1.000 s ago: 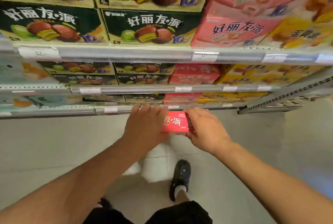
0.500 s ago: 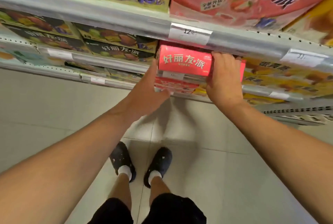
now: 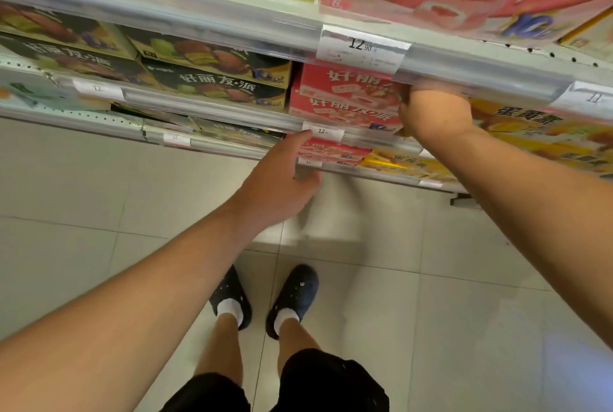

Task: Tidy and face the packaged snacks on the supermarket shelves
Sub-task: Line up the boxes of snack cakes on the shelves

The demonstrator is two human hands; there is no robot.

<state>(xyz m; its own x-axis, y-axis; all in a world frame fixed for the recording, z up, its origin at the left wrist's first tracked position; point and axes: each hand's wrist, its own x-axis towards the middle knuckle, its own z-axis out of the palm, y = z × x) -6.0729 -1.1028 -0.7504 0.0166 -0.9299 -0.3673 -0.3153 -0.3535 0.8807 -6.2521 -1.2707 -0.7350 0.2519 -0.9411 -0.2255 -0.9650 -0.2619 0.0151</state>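
1. The right hand (image 3: 434, 113), right of centre in the frame, reaches in under the upper shelf rail (image 3: 205, 21); its fingers are hidden behind that rail, so whether it grips or only pushes cannot be told, though it sits against the right end of the pink snack box (image 3: 348, 88).
2. The left hand (image 3: 278, 179) hovers at centre frame, fingers loosely extended, holding nothing, its fingertips near the small price tag (image 3: 323, 131) on the middle rail.
3. The pink snack box lies on top of another pink box (image 3: 345, 116) on the middle shelf.
4. Dark green pie boxes (image 3: 215, 79) stand just left of the pink stack; yellow boxes (image 3: 544, 133) sit to the right.
5. A large 12.90 price label (image 3: 361, 48) hangs on the upper rail, above the pink stack.
6. At bottom centre, dark slippers (image 3: 295, 295) stand on the pale tiled floor (image 3: 447, 312).
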